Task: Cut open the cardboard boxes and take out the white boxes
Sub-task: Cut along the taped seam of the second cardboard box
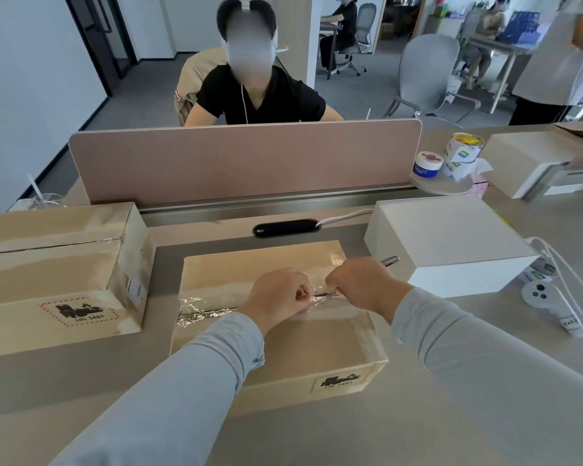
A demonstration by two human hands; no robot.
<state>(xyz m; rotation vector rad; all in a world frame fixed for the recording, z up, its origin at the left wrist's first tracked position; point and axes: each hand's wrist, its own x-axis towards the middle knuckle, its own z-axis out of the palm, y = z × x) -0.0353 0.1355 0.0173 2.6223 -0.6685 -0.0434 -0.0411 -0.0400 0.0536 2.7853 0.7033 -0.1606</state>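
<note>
Two taped cardboard boxes sit on the desk (485,381) before me. The near cardboard box (283,358) lies at six o'clock under both my hands, and the second cardboard box (58,274) stands apart from it at nine o'clock, closed, with a hazard sticker on its front. My left hand (278,294) rests on the near box's top with the fingers curled in tight, thumb and forefinger pinching the crinkled clear tape (196,306) along the middle seam. My right hand (360,284) is just beside it at three o'clock, fingers wrapped in a fist round a slim knife (390,261). Its metal end pokes out past my knuckles toward two o'clock, and its thin point lies low on the seam between my two hands. One white box (451,243) already stands out on the desk at two o'clock from the near box, close beside it but not touching. A white controller (546,301) with a cord lies at three o'clock, beyond the white box's front corner. At twelve o'clock a black cable port (285,228) is set into the desk, under a pink divider (243,163), and a person in a black shirt (260,92) sits behind it. A blue-lidded jar (427,164) and a tin (464,148) stand together at one o'clock.
</note>
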